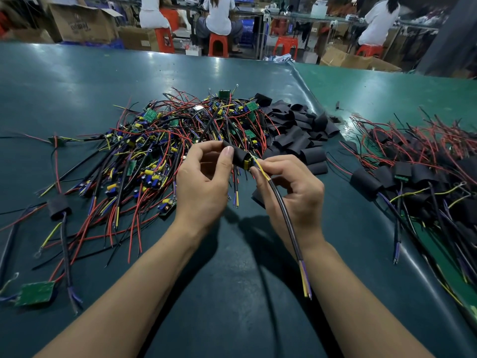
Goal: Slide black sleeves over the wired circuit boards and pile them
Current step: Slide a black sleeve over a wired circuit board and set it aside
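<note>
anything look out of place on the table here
Two strays lie far from the piles: a sleeved board at the left and a bare green board near the left front edge. Otherwise nothing looks damaged.

We have both bare forearms reaching forward from the bottom edge, wrists raised and drawn close together. Our left hand (204, 182) curls its fingers inward, thumb upright and pressing against the black sleeve (238, 157) it pinches. Our right hand (294, 187) sits just beside it, fingers bent, its thumb and forefinger tips pinching the cable (284, 210) at the sleeve's mouth.
</note>
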Action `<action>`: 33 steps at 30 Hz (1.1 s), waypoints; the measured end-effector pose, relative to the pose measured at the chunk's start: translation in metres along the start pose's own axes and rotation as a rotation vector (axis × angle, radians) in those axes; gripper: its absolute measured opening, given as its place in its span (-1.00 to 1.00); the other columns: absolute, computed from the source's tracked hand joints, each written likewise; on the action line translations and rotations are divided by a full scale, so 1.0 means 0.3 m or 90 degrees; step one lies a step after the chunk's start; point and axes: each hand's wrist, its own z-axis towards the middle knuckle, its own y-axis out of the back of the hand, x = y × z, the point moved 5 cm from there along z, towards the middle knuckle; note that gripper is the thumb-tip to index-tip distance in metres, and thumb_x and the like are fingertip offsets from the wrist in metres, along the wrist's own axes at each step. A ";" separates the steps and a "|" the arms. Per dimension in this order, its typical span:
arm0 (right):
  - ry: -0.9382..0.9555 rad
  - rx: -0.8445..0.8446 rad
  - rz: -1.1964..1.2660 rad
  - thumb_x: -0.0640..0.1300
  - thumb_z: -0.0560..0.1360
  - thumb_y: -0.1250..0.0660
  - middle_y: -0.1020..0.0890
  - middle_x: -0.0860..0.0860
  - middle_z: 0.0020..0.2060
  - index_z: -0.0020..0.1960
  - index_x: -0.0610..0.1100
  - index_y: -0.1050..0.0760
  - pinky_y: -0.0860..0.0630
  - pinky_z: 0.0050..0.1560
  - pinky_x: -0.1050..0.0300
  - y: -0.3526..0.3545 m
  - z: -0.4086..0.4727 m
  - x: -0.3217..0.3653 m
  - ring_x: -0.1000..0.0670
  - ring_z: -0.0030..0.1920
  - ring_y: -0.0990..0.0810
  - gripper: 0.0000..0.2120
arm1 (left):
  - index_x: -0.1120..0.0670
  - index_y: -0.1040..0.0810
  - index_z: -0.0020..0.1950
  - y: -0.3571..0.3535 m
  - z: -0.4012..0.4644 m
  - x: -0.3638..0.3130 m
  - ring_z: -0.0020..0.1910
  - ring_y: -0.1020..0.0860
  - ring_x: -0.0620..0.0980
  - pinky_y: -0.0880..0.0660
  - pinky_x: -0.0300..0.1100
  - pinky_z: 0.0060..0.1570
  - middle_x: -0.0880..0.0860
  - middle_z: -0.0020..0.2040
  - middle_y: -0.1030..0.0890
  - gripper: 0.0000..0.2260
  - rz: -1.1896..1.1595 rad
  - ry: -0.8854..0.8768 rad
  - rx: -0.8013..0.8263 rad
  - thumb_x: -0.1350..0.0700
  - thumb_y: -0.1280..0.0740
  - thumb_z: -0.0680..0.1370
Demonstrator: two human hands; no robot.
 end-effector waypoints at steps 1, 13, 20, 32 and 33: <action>0.001 0.000 0.002 -0.32 0.46 -0.45 -0.65 -0.15 -0.17 -0.11 -0.34 -0.64 -0.56 -0.11 0.23 0.000 0.000 0.001 0.02 -0.18 -0.63 -0.94 | -0.10 -0.55 0.00 -0.001 0.000 0.001 -0.09 -0.66 0.13 -0.59 0.18 0.02 0.07 -0.07 -0.66 -0.90 -0.008 0.000 0.002 -0.05 -0.35 0.52; -0.079 0.007 0.062 -0.26 0.49 -0.45 -0.61 0.03 -0.18 -0.07 -0.25 -0.64 -0.55 -0.18 0.25 -0.011 -0.013 -0.034 0.15 -0.18 -0.60 -0.95 | -0.01 -0.57 0.05 -0.019 -0.006 0.011 -0.30 -0.56 -0.11 -0.57 -0.12 -0.21 -0.01 -0.16 -0.63 -0.91 -0.061 0.033 0.051 0.15 -0.39 0.57; -0.104 0.001 0.063 -0.17 0.52 -0.43 -0.60 0.16 -0.17 -0.06 -0.12 -0.63 -0.58 -0.29 -0.05 -0.017 -0.015 -0.040 -0.01 -0.24 -0.63 -0.98 | -0.05 -0.54 -0.03 -0.018 -0.009 0.025 -0.30 -0.51 -0.04 -0.54 -0.05 -0.24 0.08 -0.16 -0.61 -0.95 -0.002 0.051 0.041 0.02 -0.38 0.57; -0.286 0.064 0.133 -0.09 0.47 -0.44 -0.62 0.03 -0.39 -0.16 0.03 -0.59 -0.58 -0.40 0.13 -0.024 -0.019 -0.063 0.02 -0.40 -0.61 -0.94 | -0.04 -0.58 -0.08 -0.008 -0.005 0.044 -0.29 -0.62 0.10 -0.61 0.10 -0.21 0.07 -0.23 -0.63 -0.89 0.062 0.053 0.036 -0.05 -0.41 0.55; -0.290 0.064 0.143 -0.09 0.47 -0.45 -0.62 0.02 -0.38 -0.15 0.04 -0.60 -0.57 -0.39 0.17 -0.025 -0.019 -0.060 0.02 -0.40 -0.61 -0.95 | -0.06 -0.57 -0.10 -0.009 -0.006 0.043 -0.26 -0.62 0.14 -0.61 0.14 -0.19 0.09 -0.21 -0.64 -0.89 0.067 0.050 0.037 -0.06 -0.39 0.56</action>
